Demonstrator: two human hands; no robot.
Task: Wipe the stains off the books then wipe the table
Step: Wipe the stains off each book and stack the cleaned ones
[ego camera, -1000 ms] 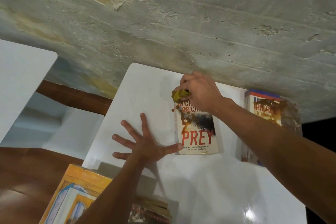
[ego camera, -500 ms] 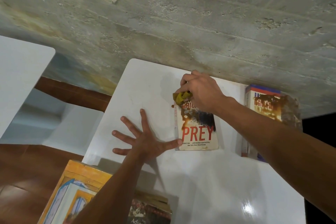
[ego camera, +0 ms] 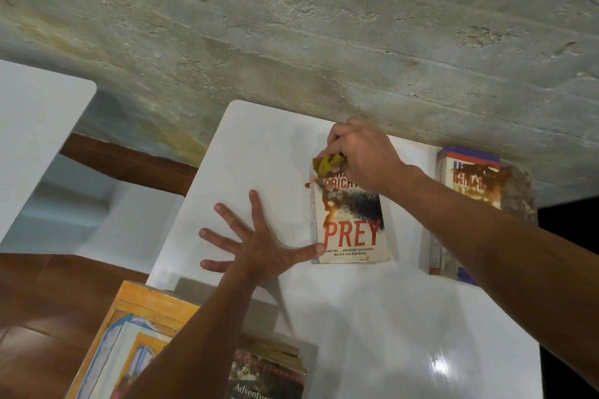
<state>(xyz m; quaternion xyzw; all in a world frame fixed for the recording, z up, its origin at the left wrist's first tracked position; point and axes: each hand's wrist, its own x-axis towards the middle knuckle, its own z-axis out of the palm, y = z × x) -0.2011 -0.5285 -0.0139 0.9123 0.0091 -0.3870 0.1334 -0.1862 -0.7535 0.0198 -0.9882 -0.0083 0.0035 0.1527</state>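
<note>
One stained white paperback titled "PREY" [ego camera: 351, 223] is laid flat near the far edge of the glossy white bench [ego camera: 372, 317], its top close to the rough grey concrete wall [ego camera: 324, 42]. A crumpled yellow-green cloth [ego camera: 328, 163] is gripped in the curled fingers of the right hand [ego camera: 363, 155] and pressed on the book's top left corner. The left hand [ego camera: 256, 243] is spread flat on the bench, its thumb touching the book's lower left corner. Open bench is left nearer the person. A second stained book [ego camera: 476, 178] lies to the right, a yellow-covered book [ego camera: 129, 343] and a dark paperback [ego camera: 265, 379] at the near edge. Since the earlier frames, hands and book have barely shifted.
</note>
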